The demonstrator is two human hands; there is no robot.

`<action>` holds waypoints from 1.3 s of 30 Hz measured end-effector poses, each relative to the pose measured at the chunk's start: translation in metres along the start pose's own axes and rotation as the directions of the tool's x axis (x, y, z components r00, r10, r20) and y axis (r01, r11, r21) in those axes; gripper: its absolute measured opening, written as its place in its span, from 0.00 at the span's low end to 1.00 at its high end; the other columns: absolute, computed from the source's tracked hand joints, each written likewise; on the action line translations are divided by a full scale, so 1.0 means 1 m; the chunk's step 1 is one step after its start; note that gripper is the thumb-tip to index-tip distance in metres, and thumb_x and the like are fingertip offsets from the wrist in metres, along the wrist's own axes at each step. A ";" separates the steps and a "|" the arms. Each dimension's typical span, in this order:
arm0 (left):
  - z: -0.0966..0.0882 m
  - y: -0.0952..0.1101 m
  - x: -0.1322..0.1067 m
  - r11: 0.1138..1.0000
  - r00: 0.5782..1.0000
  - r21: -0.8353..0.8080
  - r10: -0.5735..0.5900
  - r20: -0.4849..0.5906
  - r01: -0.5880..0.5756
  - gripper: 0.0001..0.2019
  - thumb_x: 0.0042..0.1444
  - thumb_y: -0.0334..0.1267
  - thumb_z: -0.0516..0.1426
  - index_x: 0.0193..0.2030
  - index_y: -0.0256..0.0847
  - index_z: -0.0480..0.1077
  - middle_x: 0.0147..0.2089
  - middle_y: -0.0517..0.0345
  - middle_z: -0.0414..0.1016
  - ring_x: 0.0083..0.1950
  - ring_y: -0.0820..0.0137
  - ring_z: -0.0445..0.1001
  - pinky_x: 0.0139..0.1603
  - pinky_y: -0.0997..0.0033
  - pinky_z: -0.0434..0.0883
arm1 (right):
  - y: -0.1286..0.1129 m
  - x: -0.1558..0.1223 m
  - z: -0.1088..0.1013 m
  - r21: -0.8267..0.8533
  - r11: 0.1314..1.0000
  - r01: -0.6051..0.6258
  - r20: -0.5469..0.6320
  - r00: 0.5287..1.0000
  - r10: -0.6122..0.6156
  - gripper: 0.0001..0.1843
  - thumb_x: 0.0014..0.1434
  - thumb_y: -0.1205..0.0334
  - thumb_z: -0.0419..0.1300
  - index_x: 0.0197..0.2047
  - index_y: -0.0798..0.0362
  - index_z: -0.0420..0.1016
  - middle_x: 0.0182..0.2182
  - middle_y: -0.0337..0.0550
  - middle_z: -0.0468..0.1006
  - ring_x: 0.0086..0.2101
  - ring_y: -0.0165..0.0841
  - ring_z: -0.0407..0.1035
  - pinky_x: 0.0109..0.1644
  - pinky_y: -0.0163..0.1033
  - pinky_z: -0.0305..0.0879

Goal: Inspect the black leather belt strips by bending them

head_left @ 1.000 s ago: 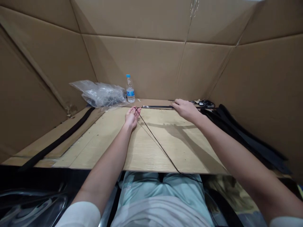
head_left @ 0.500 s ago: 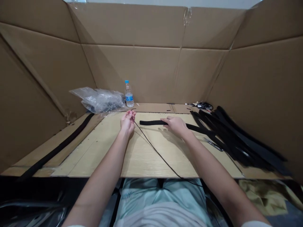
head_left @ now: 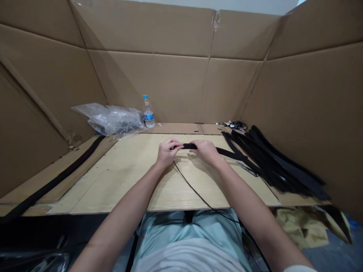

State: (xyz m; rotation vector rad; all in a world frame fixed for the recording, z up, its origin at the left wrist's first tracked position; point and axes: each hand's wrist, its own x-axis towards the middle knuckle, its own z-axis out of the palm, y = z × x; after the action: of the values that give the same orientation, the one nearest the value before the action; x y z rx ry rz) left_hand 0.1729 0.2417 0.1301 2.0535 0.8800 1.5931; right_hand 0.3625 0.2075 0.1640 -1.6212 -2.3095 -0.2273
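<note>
Cardboard walls [head_left: 159, 87] enclose a wooden tabletop [head_left: 113, 181]; above its middle, left hand [head_left: 168, 152] and right hand [head_left: 207, 152] pinch a black fabric strip [head_left: 187, 146]. If the thin cord [head_left: 195, 192] snags lapward, it could tug the strip loose.

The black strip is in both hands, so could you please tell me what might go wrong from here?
The cord runs from below the left hand over the front edge of the table, so it could snag. The strip runs past the right hand to the pile, so pulling it might disturb that. The metal tool lies close to the strip and could get knocked.
</note>
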 end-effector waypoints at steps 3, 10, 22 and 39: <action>0.001 0.000 -0.003 0.993 0.998 0.103 0.058 0.037 -0.062 0.05 0.52 0.39 0.61 0.31 0.43 0.78 0.33 0.54 0.74 0.33 0.71 0.70 0.34 0.71 0.67 | 0.000 0.001 0.000 0.016 1.000 -0.014 0.002 1.000 0.014 0.19 0.59 0.58 0.62 0.52 0.54 0.73 0.46 0.48 0.78 0.46 0.42 0.73 0.46 0.40 0.66; 0.002 -0.002 -0.003 0.949 0.980 0.246 0.197 0.035 -0.200 0.08 0.57 0.39 0.58 0.29 0.41 0.74 0.30 0.55 0.73 0.36 0.68 0.69 0.40 0.68 0.66 | -0.003 -0.001 -0.001 0.014 1.000 -0.010 -0.021 1.000 0.010 0.19 0.58 0.54 0.63 0.50 0.53 0.72 0.44 0.50 0.79 0.43 0.41 0.73 0.42 0.38 0.64; 0.006 0.009 -0.007 0.857 0.991 0.504 0.053 0.125 -0.109 0.10 0.60 0.41 0.56 0.32 0.43 0.75 0.31 0.54 0.72 0.39 0.65 0.67 0.47 0.62 0.59 | -0.003 -0.003 0.000 0.090 0.995 0.051 -0.045 0.998 -0.047 0.13 0.62 0.58 0.59 0.49 0.51 0.73 0.39 0.46 0.80 0.38 0.37 0.74 0.38 0.36 0.62; 0.005 -0.005 -0.007 0.777 0.887 0.477 0.462 0.010 -0.410 0.05 0.55 0.34 0.61 0.28 0.41 0.73 0.26 0.60 0.72 0.33 0.70 0.66 0.37 0.66 0.56 | 0.003 -0.001 0.011 0.135 0.985 0.109 -0.157 0.984 -0.088 0.18 0.63 0.50 0.57 0.51 0.51 0.77 0.44 0.45 0.80 0.43 0.37 0.75 0.46 0.35 0.66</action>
State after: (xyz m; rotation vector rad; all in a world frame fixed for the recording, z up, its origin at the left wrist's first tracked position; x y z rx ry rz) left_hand 0.1753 0.2406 0.1207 2.6947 0.9440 1.8835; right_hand 0.3635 0.2107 0.1536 -1.3742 -2.2388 -0.1945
